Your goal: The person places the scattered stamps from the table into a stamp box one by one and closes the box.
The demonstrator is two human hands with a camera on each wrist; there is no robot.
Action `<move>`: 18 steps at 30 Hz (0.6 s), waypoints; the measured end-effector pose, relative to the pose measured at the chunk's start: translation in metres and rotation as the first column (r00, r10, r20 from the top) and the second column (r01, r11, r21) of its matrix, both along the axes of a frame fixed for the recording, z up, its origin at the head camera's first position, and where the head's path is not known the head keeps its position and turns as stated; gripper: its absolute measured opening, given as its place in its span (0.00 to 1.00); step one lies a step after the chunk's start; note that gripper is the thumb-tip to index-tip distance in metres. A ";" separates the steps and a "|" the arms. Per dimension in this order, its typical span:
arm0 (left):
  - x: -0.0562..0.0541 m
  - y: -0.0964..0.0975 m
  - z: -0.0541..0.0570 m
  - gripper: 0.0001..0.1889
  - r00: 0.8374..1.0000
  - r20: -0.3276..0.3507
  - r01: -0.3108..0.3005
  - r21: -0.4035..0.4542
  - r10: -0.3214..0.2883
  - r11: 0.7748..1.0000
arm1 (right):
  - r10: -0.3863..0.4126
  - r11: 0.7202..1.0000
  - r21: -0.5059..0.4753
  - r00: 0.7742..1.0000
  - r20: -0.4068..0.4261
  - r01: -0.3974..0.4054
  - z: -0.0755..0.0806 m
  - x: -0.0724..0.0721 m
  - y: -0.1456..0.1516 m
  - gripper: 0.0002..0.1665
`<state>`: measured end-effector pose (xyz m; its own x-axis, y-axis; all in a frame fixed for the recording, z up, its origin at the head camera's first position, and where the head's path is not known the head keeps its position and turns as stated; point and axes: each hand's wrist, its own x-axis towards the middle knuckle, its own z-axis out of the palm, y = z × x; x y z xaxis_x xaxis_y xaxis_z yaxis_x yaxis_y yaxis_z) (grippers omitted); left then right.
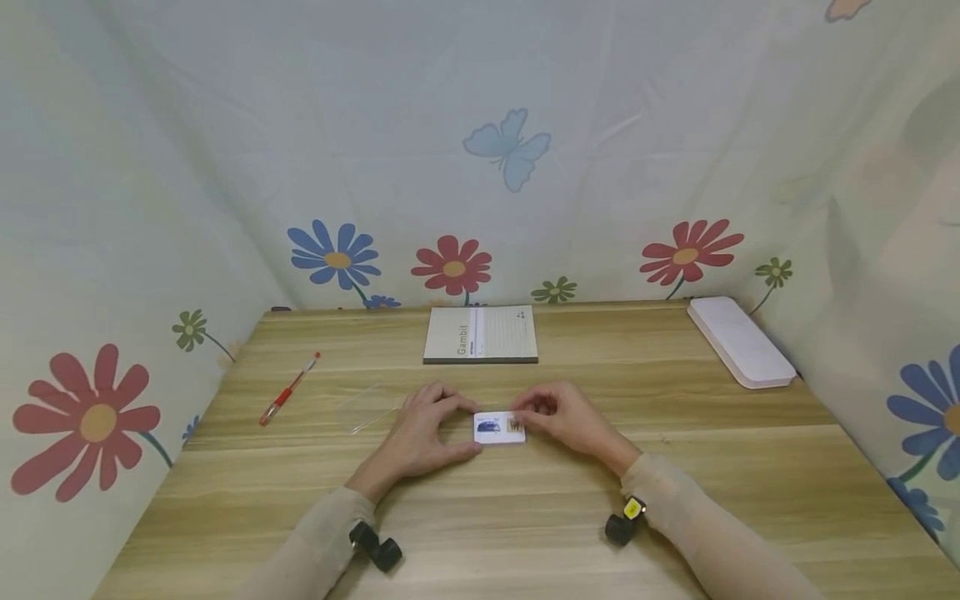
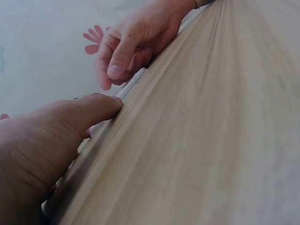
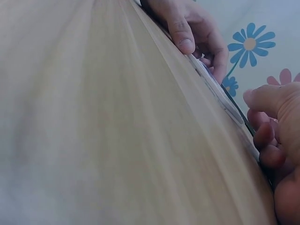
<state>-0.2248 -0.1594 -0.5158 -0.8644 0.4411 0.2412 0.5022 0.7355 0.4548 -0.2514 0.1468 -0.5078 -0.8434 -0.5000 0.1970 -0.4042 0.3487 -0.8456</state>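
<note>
A small white card (image 1: 487, 438) with rounded corners lies low at the table in front of me. It bears a dark blue picture and a gold-coloured patch (image 1: 515, 425) at its right end. My left hand (image 1: 426, 429) holds the card's left end between thumb and forefinger, thumb at the near corner and forefinger at the far one. The right hand (image 1: 566, 419) is over the card's right end, its thumb and forefinger tips close together beside the gold patch and its other fingers curled. I cannot tell whether those tips pinch anything.
Behind the hands lies a notebook (image 1: 498, 335) marked "Gambit". A red pen (image 1: 288, 390) and a clear plastic piece (image 1: 375, 421) are to the left on the wooden table (image 1: 480, 533). A white oblong case (image 1: 738, 342) sits back right, near the flowered curtain (image 1: 585, 192).
</note>
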 end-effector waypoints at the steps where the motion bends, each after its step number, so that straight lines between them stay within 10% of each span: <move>1: 0.000 0.000 0.000 0.29 1.000 -0.001 0.000 0.000 0.000 1.000 | -0.003 1.000 -0.007 1.000 0.009 0.003 0.000 0.000 0.000 0.09; 18: 0.000 0.001 0.000 0.29 1.000 0.006 0.002 0.007 -0.002 1.000 | -0.030 0.999 0.038 0.989 -0.142 0.036 0.000 0.005 0.019 0.36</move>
<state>-0.2247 -0.1585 -0.5158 -0.8651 0.4409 0.2393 0.5007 0.7314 0.4630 -0.2461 0.1658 -0.5083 -0.8248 -0.4823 0.2950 -0.5059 0.3968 -0.7659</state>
